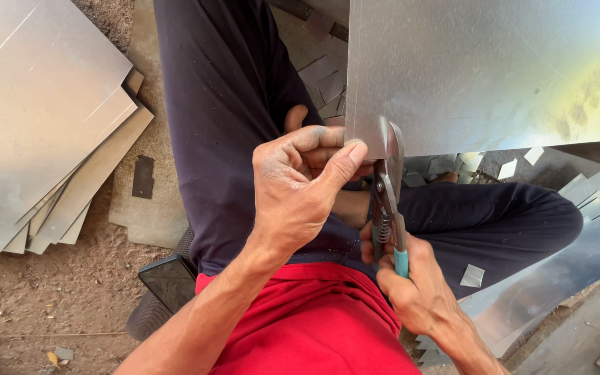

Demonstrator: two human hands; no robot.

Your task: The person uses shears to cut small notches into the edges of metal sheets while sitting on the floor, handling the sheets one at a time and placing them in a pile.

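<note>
Two hands at lower left corner of large flat grey sheet-metal panel, held up over lap. Left hand pinches corner edge, thumb against curled fingers, clamped on metal. Right hand wraps teal-handled tin snips, fingers closed round handles. Snips' long axis runs near-vertical, blades pointing away from body, biting panel's bottom edge just right of left thumb. Stack of flat grey metal sheets on ground, well apart, left.
</note>
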